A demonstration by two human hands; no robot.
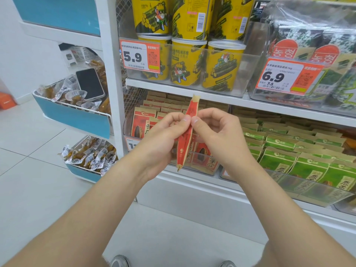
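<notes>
Head view: pinching w/ left hand (pixel 163 135) thumb+forefinger on red seed packet (pixel 187 135) mid-height; right hand (pixel 217 132) clamped same, opp. face. Held upright, edge-on, before lower shelf (pixel 192 177) front edge, by matching red packs (pixel 141 122). Prob. flattening it for restock.

Red snack packet (pixel 185 145) — one flat paper pouch with a red printed face, kraft-brown edges and a kraft-brown strip at each end. There is a pale round logo near the lower end; the other print is too skewed to read. It is seen almost edge-on, so it shows as a narrow strip, lightly creased along its length. Pose: upright, top leaning slightly right, lower end pointing down. Position: in the air between left hand (pixel 163 139) and right hand (pixel 217 132), pinched at its upper third by both thumbs — in front of the shelf row of matching packets (pixel 140 123).
</notes>
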